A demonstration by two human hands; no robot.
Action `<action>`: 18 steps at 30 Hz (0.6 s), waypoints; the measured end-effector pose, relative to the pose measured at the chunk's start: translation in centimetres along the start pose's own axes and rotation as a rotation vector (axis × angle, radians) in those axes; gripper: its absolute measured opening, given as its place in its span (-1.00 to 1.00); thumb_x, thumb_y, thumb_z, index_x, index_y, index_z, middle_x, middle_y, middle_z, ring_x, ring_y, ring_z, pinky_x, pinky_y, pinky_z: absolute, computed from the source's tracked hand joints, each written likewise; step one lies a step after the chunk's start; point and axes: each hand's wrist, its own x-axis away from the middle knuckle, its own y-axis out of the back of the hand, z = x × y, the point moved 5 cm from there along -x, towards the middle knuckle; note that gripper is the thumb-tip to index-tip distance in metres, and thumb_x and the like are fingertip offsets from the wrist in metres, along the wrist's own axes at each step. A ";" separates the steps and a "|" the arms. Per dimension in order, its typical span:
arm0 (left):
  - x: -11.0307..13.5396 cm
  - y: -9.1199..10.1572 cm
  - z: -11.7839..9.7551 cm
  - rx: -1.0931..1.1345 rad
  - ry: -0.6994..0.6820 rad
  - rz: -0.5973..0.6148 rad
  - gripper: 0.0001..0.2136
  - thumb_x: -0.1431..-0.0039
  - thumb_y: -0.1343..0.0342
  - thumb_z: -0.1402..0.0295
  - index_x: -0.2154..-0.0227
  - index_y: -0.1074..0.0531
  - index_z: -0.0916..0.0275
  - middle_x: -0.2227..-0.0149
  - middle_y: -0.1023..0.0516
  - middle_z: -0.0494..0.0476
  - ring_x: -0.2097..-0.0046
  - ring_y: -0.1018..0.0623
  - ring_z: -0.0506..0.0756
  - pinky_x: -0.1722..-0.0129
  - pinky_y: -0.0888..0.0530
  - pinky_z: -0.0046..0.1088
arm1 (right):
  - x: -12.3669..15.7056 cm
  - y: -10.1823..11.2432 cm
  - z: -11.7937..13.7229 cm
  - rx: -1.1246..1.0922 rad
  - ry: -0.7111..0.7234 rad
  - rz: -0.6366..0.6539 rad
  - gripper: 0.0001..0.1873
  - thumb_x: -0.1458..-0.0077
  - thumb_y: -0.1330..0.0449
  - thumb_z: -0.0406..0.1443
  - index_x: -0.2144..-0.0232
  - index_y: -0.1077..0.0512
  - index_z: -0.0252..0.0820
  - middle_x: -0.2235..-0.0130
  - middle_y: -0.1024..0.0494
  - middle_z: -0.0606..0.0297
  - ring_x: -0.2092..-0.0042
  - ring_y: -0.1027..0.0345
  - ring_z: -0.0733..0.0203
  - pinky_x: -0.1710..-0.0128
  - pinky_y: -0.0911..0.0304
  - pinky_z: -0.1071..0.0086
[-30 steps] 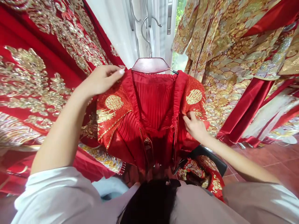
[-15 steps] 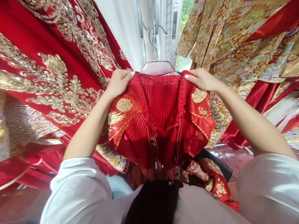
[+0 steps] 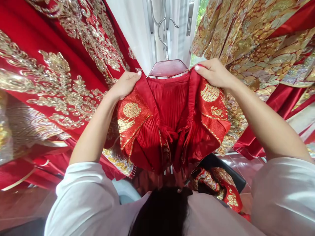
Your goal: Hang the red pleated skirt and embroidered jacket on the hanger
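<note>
A red pleated skirt [image 3: 172, 108] with gold-embroidered panels hangs from a dark red hanger [image 3: 168, 68] with a metal hook. My left hand [image 3: 125, 84] is closed on the skirt's waistband at its left end, just beside the hanger. My right hand [image 3: 213, 72] pinches the waistband at its right end, against the hanger's right tip. Both arms reach up and forward in white sleeves.
Red robes with gold embroidery [image 3: 54, 75] hang close on the left. Gold and red garments [image 3: 258, 49] hang on the right. A white window frame [image 3: 169, 26] is behind the hanger. Below lie a black seat [image 3: 221, 164] with embroidered cloth and a red tiled floor [image 3: 248, 167].
My right hand rose from the skirt's lower right panel to the waistband at the hanger's right tip. My left hand stayed on the left end. The skirt is lifted slightly higher.
</note>
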 end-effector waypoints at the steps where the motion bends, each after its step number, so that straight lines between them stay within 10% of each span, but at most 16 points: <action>1: 0.1 0.0 -0.1 -0.008 -0.015 0.002 -0.50 -0.18 0.12 -0.12 0.65 -0.16 0.19 0.62 -0.15 0.00 0.52 -0.16 -0.03 0.48 -0.12 -0.43 | 0.3 -0.1 0.0 -0.008 0.014 0.109 -0.36 -0.13 0.10 0.20 0.61 -0.14 -0.23 0.54 -0.09 0.41 0.46 0.07 0.42 0.41 0.05 0.49; 4: 0.6 0.2 -0.8 -0.075 -0.095 0.012 -0.47 -0.16 0.10 -0.14 0.67 -0.14 0.20 0.63 -0.12 -0.01 0.51 -0.20 -0.03 0.47 -0.15 -0.44 | 1.3 0.1 -0.5 -0.021 0.044 0.225 -0.34 -0.14 0.13 0.18 0.51 -0.28 -0.30 0.49 -0.21 0.41 0.42 -0.04 0.42 0.36 -0.04 0.51; 13: -0.6 1.1 3.4 0.185 0.092 -0.081 -0.50 -0.09 -0.01 -0.16 0.60 -0.30 0.22 0.67 -0.25 -0.02 0.58 -0.25 -0.06 0.56 -0.24 -0.48 | 1.9 0.7 -2.3 -0.127 -0.092 -0.021 -0.30 0.00 0.14 0.27 0.63 -0.15 -0.25 0.56 -0.10 0.44 0.47 0.06 0.46 0.43 0.00 0.49; 18: -1.2 0.1 4.4 0.212 0.200 0.140 -0.55 -0.21 0.02 -0.02 0.52 -0.39 0.30 0.61 -0.34 0.04 0.45 -0.49 0.03 0.42 -0.43 -0.43 | 1.9 0.1 -3.6 -0.241 -0.241 0.053 -0.25 0.03 0.06 0.27 0.51 -0.37 -0.35 0.51 -0.33 0.38 0.42 -0.09 0.43 0.32 -0.17 0.42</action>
